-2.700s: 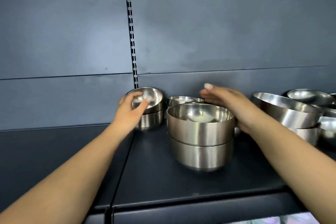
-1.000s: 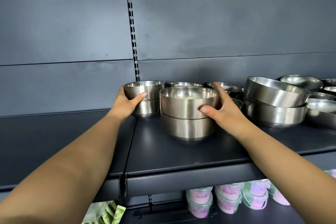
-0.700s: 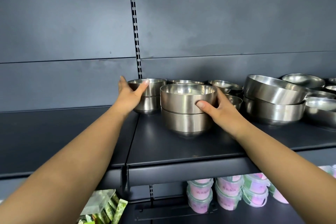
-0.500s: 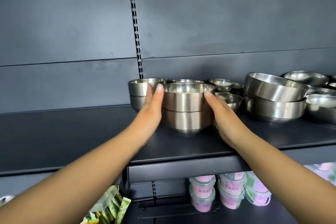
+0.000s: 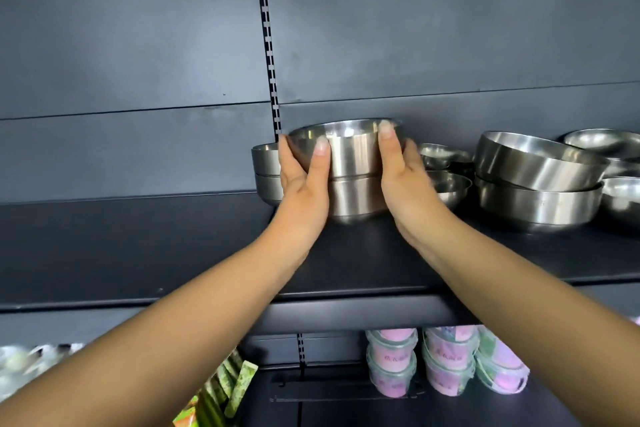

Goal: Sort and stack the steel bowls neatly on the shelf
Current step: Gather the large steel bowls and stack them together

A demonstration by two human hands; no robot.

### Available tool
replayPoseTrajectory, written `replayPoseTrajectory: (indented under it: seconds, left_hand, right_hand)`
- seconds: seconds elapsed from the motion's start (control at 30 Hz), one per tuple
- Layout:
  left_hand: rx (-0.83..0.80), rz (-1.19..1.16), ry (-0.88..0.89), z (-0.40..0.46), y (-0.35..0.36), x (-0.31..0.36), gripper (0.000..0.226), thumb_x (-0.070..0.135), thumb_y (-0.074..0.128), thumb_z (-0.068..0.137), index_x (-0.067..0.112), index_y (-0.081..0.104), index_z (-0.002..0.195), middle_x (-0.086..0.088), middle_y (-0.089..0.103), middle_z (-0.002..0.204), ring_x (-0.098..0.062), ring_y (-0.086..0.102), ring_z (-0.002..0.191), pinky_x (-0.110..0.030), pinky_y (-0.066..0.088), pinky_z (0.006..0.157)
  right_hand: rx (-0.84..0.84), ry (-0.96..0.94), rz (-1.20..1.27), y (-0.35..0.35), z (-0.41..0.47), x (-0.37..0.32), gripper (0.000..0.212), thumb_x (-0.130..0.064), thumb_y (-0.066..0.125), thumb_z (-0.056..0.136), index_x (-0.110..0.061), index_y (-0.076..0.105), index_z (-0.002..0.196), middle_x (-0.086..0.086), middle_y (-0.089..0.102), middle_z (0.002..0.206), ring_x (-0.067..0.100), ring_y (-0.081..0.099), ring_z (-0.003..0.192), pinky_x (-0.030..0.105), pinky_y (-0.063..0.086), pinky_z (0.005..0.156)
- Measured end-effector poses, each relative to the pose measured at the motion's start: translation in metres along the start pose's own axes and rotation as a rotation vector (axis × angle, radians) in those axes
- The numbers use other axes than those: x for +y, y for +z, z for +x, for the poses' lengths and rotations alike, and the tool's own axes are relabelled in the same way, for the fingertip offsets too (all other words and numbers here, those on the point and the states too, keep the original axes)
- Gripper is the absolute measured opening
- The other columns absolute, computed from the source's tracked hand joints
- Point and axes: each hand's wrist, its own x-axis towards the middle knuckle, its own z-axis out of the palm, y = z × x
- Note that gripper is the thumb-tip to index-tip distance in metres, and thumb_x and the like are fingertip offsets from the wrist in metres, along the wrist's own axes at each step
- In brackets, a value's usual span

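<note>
dark panels back a black shelf [image 5: 138,246], split by a slotted rail [image 5: 266,45]. near the shelf's middle stands a stack [image 5: 353,180] of two steel bowls, the top bowl [image 5: 349,149] nested in the lower. the left hand [image 5: 301,180] grips the stack's left side, thumb across the top bowl's front, and the right hand [image 5: 403,180] grips its right side, thumb up by the rim. just behind on the left sits a smaller stack [image 5: 265,170]. right of the hands are small bowls [image 5: 446,170] and two big bowls [image 5: 536,180], the upper one tilted. pink tubs [image 5: 443,360] sit below.
</note>
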Motion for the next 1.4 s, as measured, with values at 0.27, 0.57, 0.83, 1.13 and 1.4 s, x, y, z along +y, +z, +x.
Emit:
replayPoseTrajectory:
  seconds: [0.27, 0.57, 0.83, 1.13, 1.4]
  left_hand:
    - [0.180, 0.065, 0.193, 0.072, -0.008, 0.052, 0.072, 0.053, 0.034, 0.094, 0.030, -0.006, 0.148, 0.005, 0.005, 0.159, -0.014, 0.013, 0.144, -0.040, 0.015, 0.118]
    - [0.266, 0.137, 0.212, 0.134, -0.035, 0.016, 0.070, 0.046, 0.035, 0.096, 0.023, -0.004, 0.149, 0.003, 0.002, 0.159, -0.013, 0.006, 0.145, -0.040, 0.011, 0.119]
    - [0.189, 0.251, 0.072, 0.143, -0.044, -0.032, 0.065, 0.051, 0.030, 0.096, 0.026, 0.003, 0.149, 0.008, 0.011, 0.158, -0.011, 0.008, 0.145, -0.042, -0.009, 0.117]
    - [0.170, 0.107, 0.127, 0.144, -0.050, -0.054, 0.060, 0.046, 0.027, 0.098, 0.024, 0.005, 0.150, 0.008, 0.012, 0.157, -0.009, 0.013, 0.144, -0.034, 0.011, 0.119]
    - [0.120, 0.014, -0.074, 0.143, -0.056, -0.069, 0.067, 0.063, 0.031, 0.089, 0.022, 0.031, 0.141, 0.004, 0.035, 0.146, -0.009, 0.037, 0.125, -0.028, 0.027, 0.106]
  right_hand:
    - [-0.122, -0.135, 0.208, 0.032, 0.084, -0.051, 0.038, -0.064, 0.040, 0.084, -0.032, 0.044, 0.103, -0.013, 0.051, 0.099, -0.002, 0.051, 0.088, 0.019, 0.041, 0.080]
    - [-0.153, -0.092, 0.185, 0.085, 0.134, -0.028, 0.021, -0.054, 0.046, 0.088, -0.033, 0.051, 0.090, -0.024, 0.052, 0.080, -0.010, 0.048, 0.073, 0.007, 0.037, 0.060]
    - [-0.114, 0.031, 0.069, 0.091, 0.136, 0.011, 0.044, -0.057, 0.050, 0.083, -0.023, 0.060, 0.110, -0.002, 0.062, 0.111, 0.014, 0.054, 0.102, 0.027, 0.041, 0.092]
    - [-0.070, -0.017, 0.068, 0.105, 0.127, 0.015, 0.042, -0.058, 0.045, 0.085, -0.025, 0.049, 0.112, -0.013, 0.053, 0.098, 0.012, 0.050, 0.102, 0.025, 0.034, 0.086]
    - [-0.169, 0.007, 0.004, 0.105, 0.118, 0.035, 0.099, -0.068, 0.059, 0.067, -0.032, 0.010, 0.146, -0.002, 0.027, 0.152, 0.020, 0.030, 0.137, 0.042, 0.028, 0.111]
